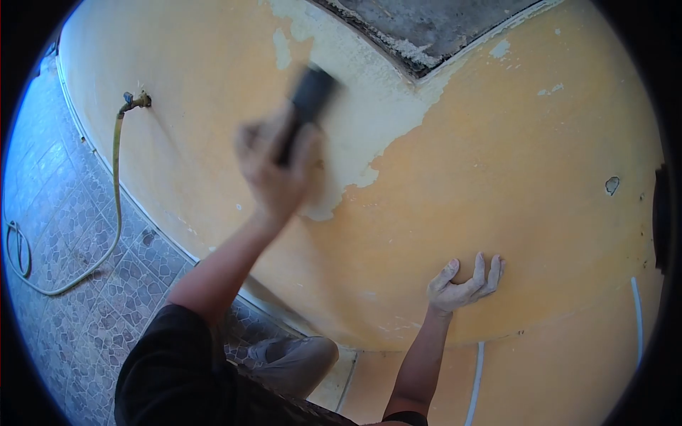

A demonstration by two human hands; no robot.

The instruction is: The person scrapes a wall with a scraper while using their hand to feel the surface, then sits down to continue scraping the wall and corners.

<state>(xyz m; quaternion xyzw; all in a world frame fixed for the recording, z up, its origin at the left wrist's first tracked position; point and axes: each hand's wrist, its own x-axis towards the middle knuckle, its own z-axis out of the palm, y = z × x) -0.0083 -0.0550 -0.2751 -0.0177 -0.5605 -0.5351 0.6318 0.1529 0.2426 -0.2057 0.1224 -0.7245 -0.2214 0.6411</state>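
My left hand (273, 167) is closed around a dark rectangular block (313, 92), both smeared by motion. The block overlaps the left edge of a pale bare patch (383, 117) in the yellow-orange wall (540, 163), where the paint is gone. Lower right, my right hand (467, 285) is open, holding nothing, with its fingers bent and apart close against the painted wall. Pale dust coats its fingers.
A tap (135, 101) sticks out of the wall at upper left, and a hose (117, 177) runs from it onto the patterned tile floor (92, 326). A grey recess (444, 28) borders the pale patch at the top. My bent knee (305, 362) is below.
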